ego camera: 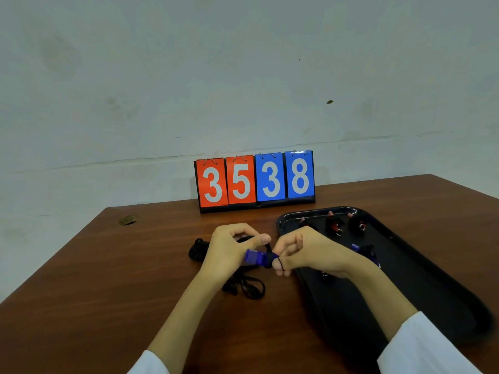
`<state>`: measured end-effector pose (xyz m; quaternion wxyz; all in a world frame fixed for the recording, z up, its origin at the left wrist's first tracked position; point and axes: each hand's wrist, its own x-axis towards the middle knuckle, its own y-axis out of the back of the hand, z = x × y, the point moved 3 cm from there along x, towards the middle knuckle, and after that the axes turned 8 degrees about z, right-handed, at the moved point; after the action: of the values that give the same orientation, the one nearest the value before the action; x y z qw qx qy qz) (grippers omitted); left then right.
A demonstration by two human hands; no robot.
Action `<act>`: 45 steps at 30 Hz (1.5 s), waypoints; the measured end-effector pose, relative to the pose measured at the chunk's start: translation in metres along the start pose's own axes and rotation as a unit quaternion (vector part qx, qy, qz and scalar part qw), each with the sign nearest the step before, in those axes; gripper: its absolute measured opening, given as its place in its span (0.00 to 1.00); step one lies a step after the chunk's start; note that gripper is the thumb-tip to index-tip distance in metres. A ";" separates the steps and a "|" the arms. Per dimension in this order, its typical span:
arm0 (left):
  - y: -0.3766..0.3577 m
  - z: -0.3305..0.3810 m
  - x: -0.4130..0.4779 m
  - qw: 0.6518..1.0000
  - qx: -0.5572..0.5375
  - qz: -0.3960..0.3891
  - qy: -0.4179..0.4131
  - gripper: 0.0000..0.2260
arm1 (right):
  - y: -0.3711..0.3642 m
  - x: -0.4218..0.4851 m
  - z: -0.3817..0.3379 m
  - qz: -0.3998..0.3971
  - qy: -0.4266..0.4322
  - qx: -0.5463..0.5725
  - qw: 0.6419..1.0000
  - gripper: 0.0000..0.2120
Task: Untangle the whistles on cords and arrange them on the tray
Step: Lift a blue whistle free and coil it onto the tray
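Observation:
A blue whistle (255, 257) is pinched in my left hand (232, 249) just above the table, left of the black tray (421, 268). Its black cord (280, 263) is wound round a fingertip of my right hand (310, 255), whose fingers are closed on it. More black cord (248, 287) lies in loops on the table under my left wrist, and a bunch of cord (198, 251) sits behind my left hand. On the tray lie three red whistles (334, 225) along the far end and another blue whistle (364, 251), partly hidden by my right hand.
A flip scoreboard (255, 182) showing 35 and 38 stands at the back of the brown wooden table (108, 279), against the wall. A small hole with a brass rim (127, 220) is at the table's far left. The tray reaches towards the table's right front.

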<state>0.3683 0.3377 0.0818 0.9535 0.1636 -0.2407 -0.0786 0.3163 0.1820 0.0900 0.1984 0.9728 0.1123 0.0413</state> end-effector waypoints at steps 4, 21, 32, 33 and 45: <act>-0.004 -0.001 0.000 0.999 -0.020 0.021 0.022 0.09 | 0.003 0.001 -0.002 0.056 0.023 0.077 0.995 0.06; -0.026 -0.003 -0.013 1.000 -0.016 -0.016 0.019 0.16 | 0.033 0.007 0.019 0.412 -0.027 0.092 0.906 0.07; -0.021 0.001 -0.013 1.000 0.011 0.022 -0.015 0.07 | 0.017 0.012 0.024 0.373 -0.025 -0.206 0.904 0.08; -0.021 0.002 -0.014 1.000 0.015 0.021 -0.018 0.08 | 0.016 0.012 0.024 0.361 -0.022 -0.221 0.906 0.08; -0.010 -0.004 -0.006 0.995 0.093 0.009 -0.028 0.09 | 0.002 0.012 0.024 0.124 -0.010 -0.146 0.981 0.04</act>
<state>0.3646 0.3310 0.0720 0.9279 0.2466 -0.2749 -0.0516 0.3318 0.1741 0.0692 0.3330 0.9400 -0.0186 0.0715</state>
